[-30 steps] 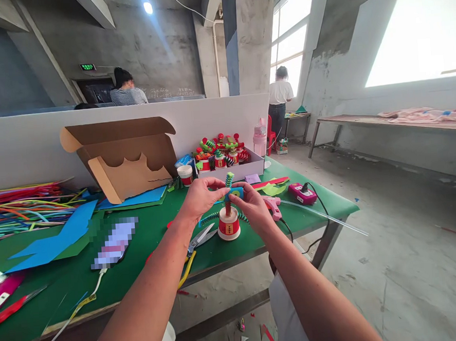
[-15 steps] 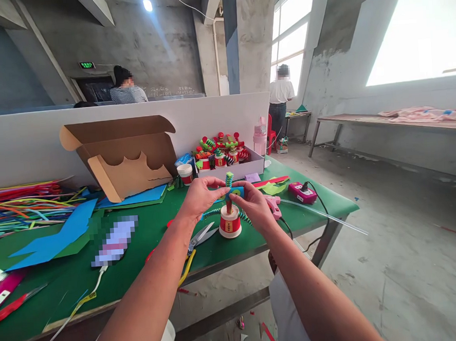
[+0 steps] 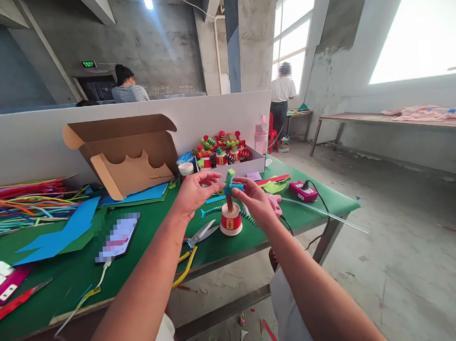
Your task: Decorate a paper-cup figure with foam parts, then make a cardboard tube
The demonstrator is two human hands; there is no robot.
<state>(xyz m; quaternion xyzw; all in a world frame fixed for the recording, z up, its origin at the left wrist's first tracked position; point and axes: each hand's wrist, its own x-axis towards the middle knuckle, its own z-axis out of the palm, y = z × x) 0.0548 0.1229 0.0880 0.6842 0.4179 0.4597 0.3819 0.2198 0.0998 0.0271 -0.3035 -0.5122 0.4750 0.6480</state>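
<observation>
A small craft figure stands upright near the table's front edge. Its base is an upturned red and white paper cup (image 3: pixel 231 223), with a reddish-brown post rising from it. Across the post sits a blue paper piece (image 3: pixel 228 190), topped by a green folded-paper spring (image 3: pixel 230 176). My right hand (image 3: pixel 256 199) pinches the blue piece from the right. From the other side, my left hand (image 3: pixel 196 194) has thumb and fingertips closed at its left end. Dark green folded-paper strips (image 3: pixel 212 211) stick out from the cup on both sides. Yellow-handled scissors (image 3: pixel 197 238) lie left of the cup.
A pink glue gun (image 3: pixel 275 204) and a magenta power box (image 3: pixel 303 191) are at right. Behind, a tray (image 3: pixel 259 163) holds several similar figures beside an open cardboard box (image 3: pixel 135 168). A phone (image 3: pixel 120 239), blue paper (image 3: pixel 65 227) and coloured strips (image 3: pixel 25 211) lie left.
My left hand has shifted slightly left, its fingers more raised. The blue piece has turned a little on the post. The scissors' yellow handles show more now.
</observation>
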